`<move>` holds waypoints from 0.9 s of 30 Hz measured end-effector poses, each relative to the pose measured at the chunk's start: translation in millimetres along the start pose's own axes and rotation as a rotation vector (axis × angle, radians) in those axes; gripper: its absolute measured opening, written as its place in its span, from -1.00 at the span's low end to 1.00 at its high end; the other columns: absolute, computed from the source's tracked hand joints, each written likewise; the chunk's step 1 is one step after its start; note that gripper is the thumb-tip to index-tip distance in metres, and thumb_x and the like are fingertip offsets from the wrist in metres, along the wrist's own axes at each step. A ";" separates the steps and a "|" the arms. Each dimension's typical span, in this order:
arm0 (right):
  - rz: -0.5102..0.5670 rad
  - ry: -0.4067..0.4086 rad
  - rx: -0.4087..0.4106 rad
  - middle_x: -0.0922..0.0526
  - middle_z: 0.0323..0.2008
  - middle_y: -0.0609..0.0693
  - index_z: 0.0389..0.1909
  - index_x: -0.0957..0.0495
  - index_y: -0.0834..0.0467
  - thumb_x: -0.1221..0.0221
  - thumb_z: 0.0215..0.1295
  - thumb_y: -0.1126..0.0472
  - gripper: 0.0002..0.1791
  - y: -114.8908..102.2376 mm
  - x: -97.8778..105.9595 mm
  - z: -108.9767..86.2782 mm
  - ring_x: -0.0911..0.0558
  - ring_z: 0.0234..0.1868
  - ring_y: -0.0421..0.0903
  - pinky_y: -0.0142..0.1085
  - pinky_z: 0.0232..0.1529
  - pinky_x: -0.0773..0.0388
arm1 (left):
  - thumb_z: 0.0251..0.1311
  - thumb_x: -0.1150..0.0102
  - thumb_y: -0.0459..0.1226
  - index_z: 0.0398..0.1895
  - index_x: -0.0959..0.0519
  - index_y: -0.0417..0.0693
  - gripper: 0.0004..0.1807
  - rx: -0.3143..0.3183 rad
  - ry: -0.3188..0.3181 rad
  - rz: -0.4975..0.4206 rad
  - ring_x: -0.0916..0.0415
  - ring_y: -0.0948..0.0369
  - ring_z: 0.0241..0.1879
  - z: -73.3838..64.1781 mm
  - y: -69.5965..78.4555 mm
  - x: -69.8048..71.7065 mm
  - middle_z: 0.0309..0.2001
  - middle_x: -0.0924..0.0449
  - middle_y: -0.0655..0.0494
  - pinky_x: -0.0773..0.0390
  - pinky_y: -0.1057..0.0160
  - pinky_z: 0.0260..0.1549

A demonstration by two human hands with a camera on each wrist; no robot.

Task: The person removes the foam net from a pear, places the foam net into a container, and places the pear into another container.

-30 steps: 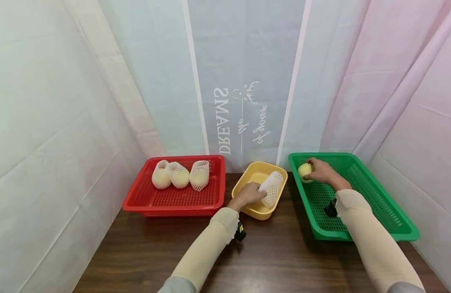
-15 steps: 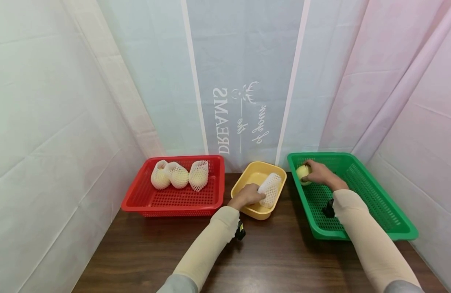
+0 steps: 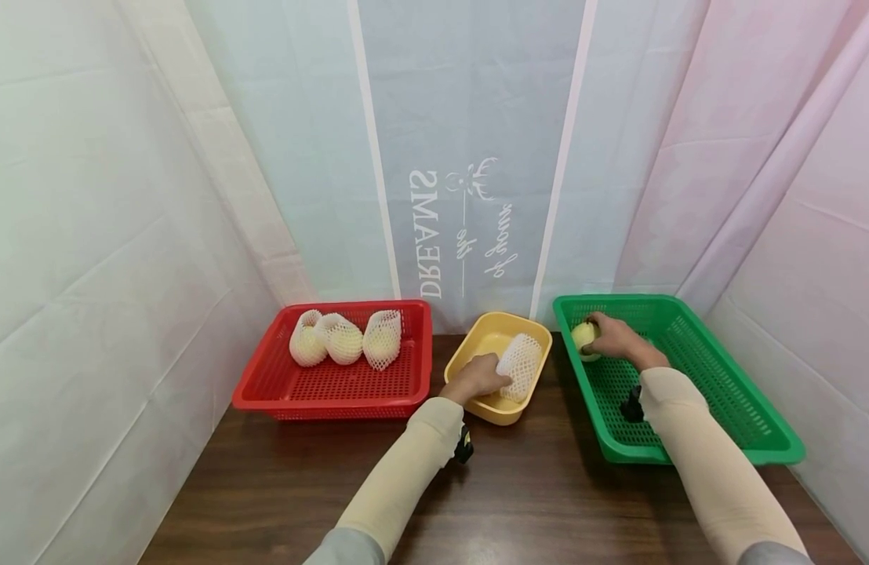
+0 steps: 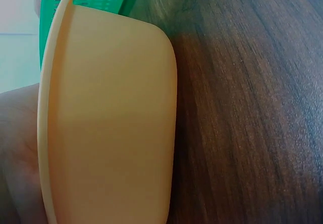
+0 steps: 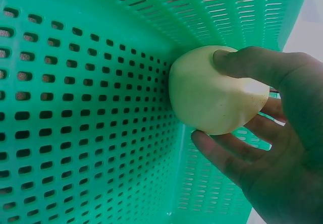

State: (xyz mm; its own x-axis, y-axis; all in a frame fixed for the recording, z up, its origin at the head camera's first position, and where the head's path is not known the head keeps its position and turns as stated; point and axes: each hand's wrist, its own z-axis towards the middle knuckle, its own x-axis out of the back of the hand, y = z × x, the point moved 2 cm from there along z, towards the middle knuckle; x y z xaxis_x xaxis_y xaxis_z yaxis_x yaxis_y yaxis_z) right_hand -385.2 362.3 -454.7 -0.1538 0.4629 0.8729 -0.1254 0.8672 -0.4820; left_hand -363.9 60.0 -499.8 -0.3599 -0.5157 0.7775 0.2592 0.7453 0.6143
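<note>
My left hand (image 3: 482,375) reaches into the yellow plastic tub (image 3: 492,323) and pinches the near edge of a white foam fruit net (image 3: 521,365) lying along the tub's right side. In the left wrist view the tub's outer wall (image 4: 111,113) covers most of that hand (image 4: 17,158). In the far left corner of the green basket (image 3: 703,377), my right hand (image 3: 618,342) grips a pale yellow pear (image 3: 584,336). The right wrist view has the thumb on the upper side of the pear (image 5: 207,93) and the fingers beneath it, close against the basket wall.
On the left stands a red basket (image 3: 329,383) with three pears in foam nets (image 3: 344,343) along its back. All three containers stand on a dark wooden table (image 3: 519,502). Cloth curtains (image 3: 470,94) close off the back and sides.
The foam net's top has dropped and the net lies fuller in the tub, still in my left hand. My right hand has turned slightly around the pear, which stays near the same corner.
</note>
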 end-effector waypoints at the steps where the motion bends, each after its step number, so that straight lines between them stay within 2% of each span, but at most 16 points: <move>1: -0.001 0.001 -0.002 -0.48 0.16 0.53 0.47 -0.21 0.51 -0.34 0.37 0.19 -0.18 0.7 -0.4 0.2 -0.59 -0.05 0.30 0.07 -0.15 -0.60 | 0.42 -0.31 -0.10 -0.30 -0.49 -0.05 -0.73 0.004 0.000 0.006 -0.37 0.22 -0.46 0.4 0.5 0.0 -0.45 -0.37 0.14 -0.38 0.32 -0.46; 5: -0.003 -0.006 0.003 -0.48 0.14 0.54 0.44 -0.22 0.54 -0.34 0.37 0.18 -0.19 2.8 -1.9 1.5 -0.59 -0.06 0.31 0.10 -0.15 -0.59 | 0.44 -0.30 -0.08 -0.25 -0.52 -0.06 -0.74 0.045 -0.013 0.029 -0.39 0.22 -0.44 1.6 1.3 -1.0 -0.42 -0.39 0.13 -0.39 0.31 -0.44; 8: -0.006 -0.012 0.004 -0.49 0.13 0.54 0.41 -0.23 0.54 -0.34 0.36 0.19 -0.21 3.9 -2.1 1.7 -0.59 -0.05 0.32 0.11 -0.13 -0.59 | 0.44 -0.29 -0.06 -0.13 -0.55 -0.09 -0.72 0.076 -0.023 0.050 -0.41 0.21 -0.39 2.6 0.6 -1.8 -0.36 -0.43 0.10 -0.42 0.30 -0.39; 12: -0.002 -0.015 0.007 -0.48 0.12 0.56 0.40 -0.22 0.55 -0.35 0.35 0.20 -0.21 4.7 -1.4 1.4 -0.59 -0.03 0.35 0.14 -0.12 -0.60 | 0.44 -0.29 -0.05 -0.01 -0.56 -0.14 -0.65 0.077 -0.024 0.079 -0.44 0.19 -0.34 2.1 0.3 -1.4 -0.31 -0.47 0.08 -0.43 0.29 -0.35; 18: 0.006 -0.021 0.011 -0.47 0.12 0.56 0.41 -0.21 0.54 -0.35 0.36 0.21 -0.21 1.7 -0.7 0.0 -0.59 -0.03 0.36 0.15 -0.12 -0.60 | 0.44 -0.29 -0.04 -0.08 -0.56 -0.14 -0.67 0.066 -0.013 0.107 -0.43 0.19 -0.36 0.6 1.0 -0.3 -0.33 -0.46 0.08 -0.41 0.29 -0.37; 27: 0.032 -0.032 0.024 -0.46 0.12 0.58 0.40 -0.20 0.58 -0.33 0.37 0.23 -0.22 -0.1 0.9 -3.0 -0.58 -0.02 0.36 0.11 -0.13 -0.61 | 0.45 -0.27 -0.02 -0.04 -0.59 -0.14 -0.65 0.064 0.015 0.142 -0.46 0.19 -0.34 4.8 1.3 -2.8 -0.30 -0.52 0.09 -0.45 0.27 -0.35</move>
State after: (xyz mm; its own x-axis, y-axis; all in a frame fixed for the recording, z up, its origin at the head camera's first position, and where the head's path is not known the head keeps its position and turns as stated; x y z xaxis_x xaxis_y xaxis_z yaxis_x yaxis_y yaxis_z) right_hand -382.4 363.2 -453.7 -0.1890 0.4844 0.8542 -0.1432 0.8470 -0.5120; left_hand -366.8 64.4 -501.9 -0.3100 -0.4096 0.8580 0.2487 0.8361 0.4890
